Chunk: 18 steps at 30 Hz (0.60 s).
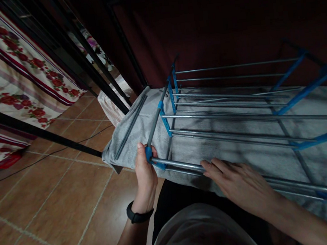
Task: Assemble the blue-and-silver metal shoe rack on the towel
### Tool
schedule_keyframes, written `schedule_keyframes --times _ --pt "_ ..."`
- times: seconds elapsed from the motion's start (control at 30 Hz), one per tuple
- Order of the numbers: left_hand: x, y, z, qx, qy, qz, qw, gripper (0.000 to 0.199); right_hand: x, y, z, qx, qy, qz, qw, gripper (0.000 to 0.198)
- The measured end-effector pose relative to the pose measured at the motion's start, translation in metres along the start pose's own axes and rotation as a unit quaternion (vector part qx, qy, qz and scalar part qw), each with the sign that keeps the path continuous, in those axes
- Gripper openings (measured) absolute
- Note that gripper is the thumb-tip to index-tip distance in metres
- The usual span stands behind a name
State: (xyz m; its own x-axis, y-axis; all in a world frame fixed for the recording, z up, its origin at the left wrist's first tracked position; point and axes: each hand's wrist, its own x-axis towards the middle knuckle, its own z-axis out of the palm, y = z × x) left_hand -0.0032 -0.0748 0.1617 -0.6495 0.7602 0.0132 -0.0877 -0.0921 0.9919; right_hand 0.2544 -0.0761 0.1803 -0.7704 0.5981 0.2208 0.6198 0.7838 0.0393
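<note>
A rack of grey metal rods and blue plastic brackets stands on a grey cloth. My left hand, a black band on its wrist, pinches the blue corner connector at the rack's near left end, thumb on the outer side. From that connector a metal rod runs to the right. My right hand is closed over this rod from above; its thumb is hidden. Left of the rack, two loose metal rods lie side by side on the cloth.
The grey cloth covers a low surface against a dark red panel. Black metal bars slant across the left side. Beyond them hangs a floral curtain. A thin cable crosses the tiled floor.
</note>
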Motion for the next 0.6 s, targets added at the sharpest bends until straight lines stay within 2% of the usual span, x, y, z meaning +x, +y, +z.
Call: schedule_keyframes --times 0.2,0.6 --pt "0.003 -0.0028 -0.0047 0.007 -0.036 0.02 0.999 0.058 -0.002 -0.0006 0.0052 0.004 0.031 0.015 0.999 0.03" --pt "0.0074 -0.0024 -0.0039 0.043 -0.023 0.036 0.998 0.056 0.0028 -0.0003 0.0065 0.035 0.055 0.023 0.998 0.029"
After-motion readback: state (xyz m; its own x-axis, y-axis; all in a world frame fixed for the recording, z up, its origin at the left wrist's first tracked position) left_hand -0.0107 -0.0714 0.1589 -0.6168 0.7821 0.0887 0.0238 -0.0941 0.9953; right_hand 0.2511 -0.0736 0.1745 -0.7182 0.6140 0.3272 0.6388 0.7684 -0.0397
